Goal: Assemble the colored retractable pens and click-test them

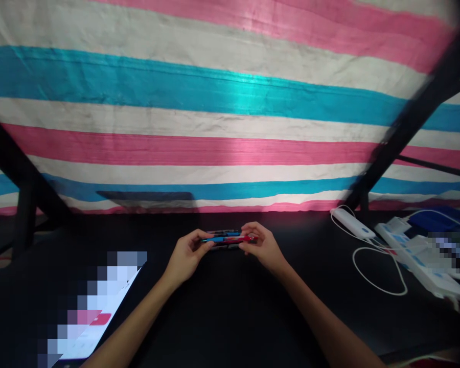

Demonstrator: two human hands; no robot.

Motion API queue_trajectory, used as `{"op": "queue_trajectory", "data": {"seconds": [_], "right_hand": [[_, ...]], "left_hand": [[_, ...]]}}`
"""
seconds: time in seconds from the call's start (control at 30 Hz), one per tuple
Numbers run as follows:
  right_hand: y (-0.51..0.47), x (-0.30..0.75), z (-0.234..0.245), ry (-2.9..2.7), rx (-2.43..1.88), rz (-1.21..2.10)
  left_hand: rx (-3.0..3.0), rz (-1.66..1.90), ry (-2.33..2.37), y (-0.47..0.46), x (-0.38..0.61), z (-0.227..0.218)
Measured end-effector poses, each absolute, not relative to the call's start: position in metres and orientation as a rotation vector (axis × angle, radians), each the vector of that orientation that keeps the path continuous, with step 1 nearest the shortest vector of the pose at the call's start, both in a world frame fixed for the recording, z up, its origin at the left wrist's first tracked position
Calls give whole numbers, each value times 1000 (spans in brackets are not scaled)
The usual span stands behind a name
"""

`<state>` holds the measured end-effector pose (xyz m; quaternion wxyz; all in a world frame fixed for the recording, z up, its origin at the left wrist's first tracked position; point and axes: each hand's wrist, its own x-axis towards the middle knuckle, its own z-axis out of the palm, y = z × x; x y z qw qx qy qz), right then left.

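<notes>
My left hand [187,255] has its thumb and fingers closed on the left end of a blue and red pen bundle [230,239]. At the opposite end, my right hand [262,248] pinches the red part. The bundle lies level between both hands, low over the black table [222,306]. Dark pens with a blue part [226,233] show just behind it, and another dark pen edge [224,248] shows in front. I cannot tell how many pens are in the fingers and how many rest on the table.
A lit tablet or phone screen [95,327], partly pixelated, is at the left. On the right are a white power strip [425,260], a white adapter [352,223], looped white cable [379,294] and a blue item [433,219]. Striped sheeting [214,148] hangs behind, between black frame bars [402,133].
</notes>
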<state>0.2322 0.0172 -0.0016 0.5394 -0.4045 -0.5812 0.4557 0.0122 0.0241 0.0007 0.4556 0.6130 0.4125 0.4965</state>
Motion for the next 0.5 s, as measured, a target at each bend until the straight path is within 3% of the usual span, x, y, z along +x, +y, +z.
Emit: {"op": "queue_trajectory", "data": {"seconds": [0.5], "right_hand": [[17, 237, -2, -1565, -1142, 1059]], "left_hand": [[1515, 1166, 1000, 24, 12, 0]]}}
